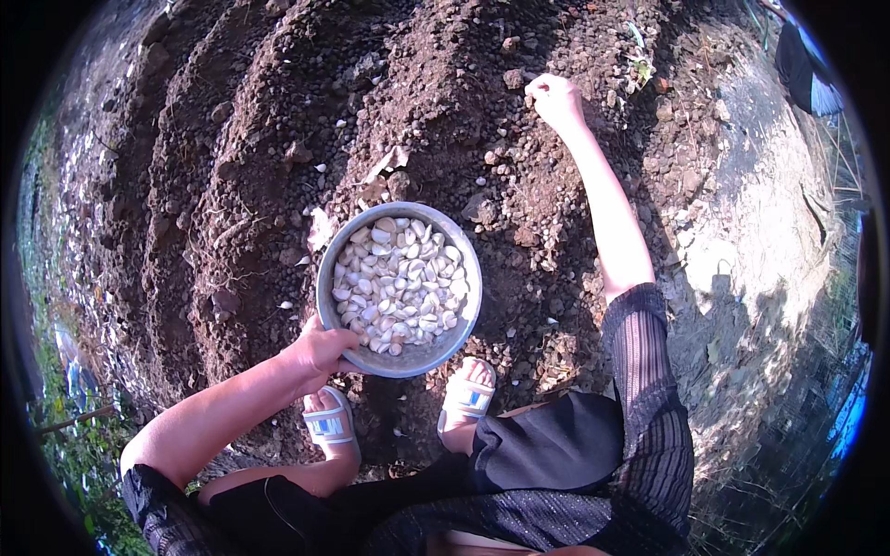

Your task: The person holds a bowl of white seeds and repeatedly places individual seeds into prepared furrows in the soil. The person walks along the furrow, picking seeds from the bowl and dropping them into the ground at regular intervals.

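My left hand (321,353) grips the lower left rim of a round metal bowl (464,344), its thumb over the edge. Loose garlic cloves (400,278) fill much of that bowl. Stretched far forward, my right hand (558,103) is low over the tilled soil, beside a small clod (514,78). Its fingers are curled in, and whether they pinch anything is hidden. Single cloves lie apart in the furrows, such as one garlic clove (320,167) left of a dry leaf (389,163) and another clove (480,181) above the bowl's right side.
Ridges of crumbly soil (229,174) run away from me on the left. My sandalled feet (469,393) stand below the bowl. Pale, hard ground (737,243) borders the bed on the right. Green weeds (83,452) grow at lower left, and dark cloth (796,66) shows at upper right.
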Motion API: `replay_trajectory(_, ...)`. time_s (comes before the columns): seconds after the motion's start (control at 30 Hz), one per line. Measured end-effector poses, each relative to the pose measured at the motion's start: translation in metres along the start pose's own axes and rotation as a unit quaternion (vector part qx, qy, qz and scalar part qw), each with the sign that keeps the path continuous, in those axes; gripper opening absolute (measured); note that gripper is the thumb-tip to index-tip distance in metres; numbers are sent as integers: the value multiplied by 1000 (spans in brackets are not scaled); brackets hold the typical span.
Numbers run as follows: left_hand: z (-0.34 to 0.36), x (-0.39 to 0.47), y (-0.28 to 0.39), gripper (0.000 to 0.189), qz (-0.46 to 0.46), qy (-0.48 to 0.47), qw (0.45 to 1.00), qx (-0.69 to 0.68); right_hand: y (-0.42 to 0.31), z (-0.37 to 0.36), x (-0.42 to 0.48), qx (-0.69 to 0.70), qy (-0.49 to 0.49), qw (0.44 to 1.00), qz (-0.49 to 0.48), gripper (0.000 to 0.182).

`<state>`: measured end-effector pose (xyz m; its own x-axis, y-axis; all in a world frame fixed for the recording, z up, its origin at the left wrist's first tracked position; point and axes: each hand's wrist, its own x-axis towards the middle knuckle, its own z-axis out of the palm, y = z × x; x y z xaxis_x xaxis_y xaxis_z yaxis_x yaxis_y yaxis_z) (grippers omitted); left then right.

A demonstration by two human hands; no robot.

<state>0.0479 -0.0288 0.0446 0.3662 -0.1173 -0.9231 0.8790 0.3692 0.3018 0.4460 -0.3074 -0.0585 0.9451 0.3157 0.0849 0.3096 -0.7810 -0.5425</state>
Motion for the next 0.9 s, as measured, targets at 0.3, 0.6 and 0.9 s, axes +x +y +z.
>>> replay_trajectory(0.3, -8, 8, -8, 55, -6, -2, 1000, 7, 1, 4, 21, -179, -57, 982, 34, 13)
replay_trajectory(0.6, -10, 13, -11, 51, 20, -16, 1000, -14, 9, 5, 38, -189, -64, 980, 14, 9)
replay_trajectory(0.9, -6, 10, -4, 49, 5, -21, 999, -27, 6, 4, 40, -250, -95, 963, 37, 9)
